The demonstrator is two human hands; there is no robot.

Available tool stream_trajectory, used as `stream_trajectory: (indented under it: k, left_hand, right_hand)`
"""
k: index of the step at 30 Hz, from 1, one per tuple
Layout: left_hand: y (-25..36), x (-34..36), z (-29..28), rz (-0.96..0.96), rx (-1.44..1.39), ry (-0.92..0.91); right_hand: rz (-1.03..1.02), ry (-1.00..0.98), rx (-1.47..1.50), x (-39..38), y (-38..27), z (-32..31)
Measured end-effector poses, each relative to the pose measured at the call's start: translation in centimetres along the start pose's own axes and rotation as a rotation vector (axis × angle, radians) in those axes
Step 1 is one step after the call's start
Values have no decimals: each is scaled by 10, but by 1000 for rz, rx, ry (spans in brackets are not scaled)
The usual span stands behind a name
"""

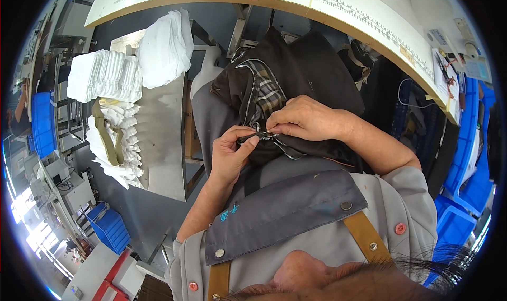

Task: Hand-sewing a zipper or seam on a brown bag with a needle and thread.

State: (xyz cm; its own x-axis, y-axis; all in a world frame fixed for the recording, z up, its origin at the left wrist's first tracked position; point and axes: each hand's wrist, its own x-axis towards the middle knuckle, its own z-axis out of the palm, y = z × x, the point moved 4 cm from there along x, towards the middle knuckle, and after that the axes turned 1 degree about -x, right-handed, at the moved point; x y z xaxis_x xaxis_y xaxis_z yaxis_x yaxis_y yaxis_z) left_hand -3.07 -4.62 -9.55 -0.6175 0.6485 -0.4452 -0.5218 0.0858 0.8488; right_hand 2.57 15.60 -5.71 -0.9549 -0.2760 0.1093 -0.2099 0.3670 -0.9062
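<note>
A dark brown garment (322,73) with plaid lining (266,89) and a metal-toothed zipper (251,79) lies over my lap. My left hand (232,150) pinches a short dark zippered piece near the garment's lower middle, thumb on top. My right hand (301,118) grips the same zipper area just to the right, thumb and index finger at a small metal part between the two hands. The exact part under my fingertips is too small to make out.
A ruled white table edge (317,4) arches across the top. At left, a steel table (161,142) holds stacked white pieces (103,76) and olive strips (111,147). Blue bins (459,158) line the right; another person's arm (21,103) shows far left.
</note>
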Motion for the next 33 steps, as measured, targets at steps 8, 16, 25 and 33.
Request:
stream_trajectory:
  k: [8,16,25,33]
  left_hand:
    - [-5,0,-1,-10,-96,-34]
    - [-5,0,1,28,-102,-43]
    - [-6,-2,0,0,-102,-23]
    - [-7,-2,0,-11,-71,-23]
  right_hand:
    - [-42,11,-39,-4,-1,0]
    - [-31,29,-71,-4,-5,5]
    - [-26,11,-180,-5,-15,5]
    - [-20,-2,-204,-3,-15,8]
